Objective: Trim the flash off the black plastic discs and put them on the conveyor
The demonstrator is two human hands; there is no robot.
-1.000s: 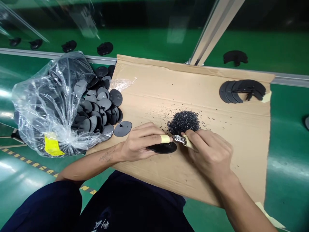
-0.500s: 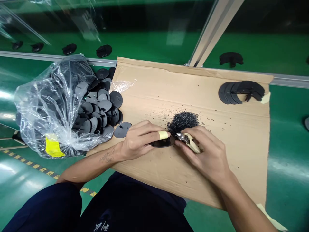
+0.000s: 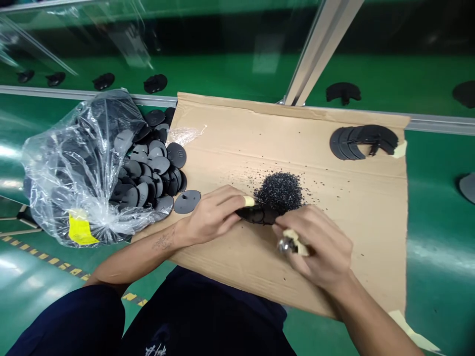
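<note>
My left hand, with yellow tape around one finger, is closed on the left edge of a black plastic disc. My right hand is wrapped around small cutting pliers with tape on their handles; the metal jaws point toward my body, apart from the disc. Its fingertips also touch the disc's right edge. Just beyond the disc lies a heap of small black plastic bits. A single grey-black disc rests on the cardboard left of my left hand.
A clear plastic bag spills a pile of black discs at the left. Several discs lie overlapped in a row at the far right of the cardboard sheet. A metal upright and a clear panel stand behind.
The pliers have swung away from the disc's edge, their jaws now turned toward my body. My right fingertips have come onto the disc, which now shows more of its face.
</note>
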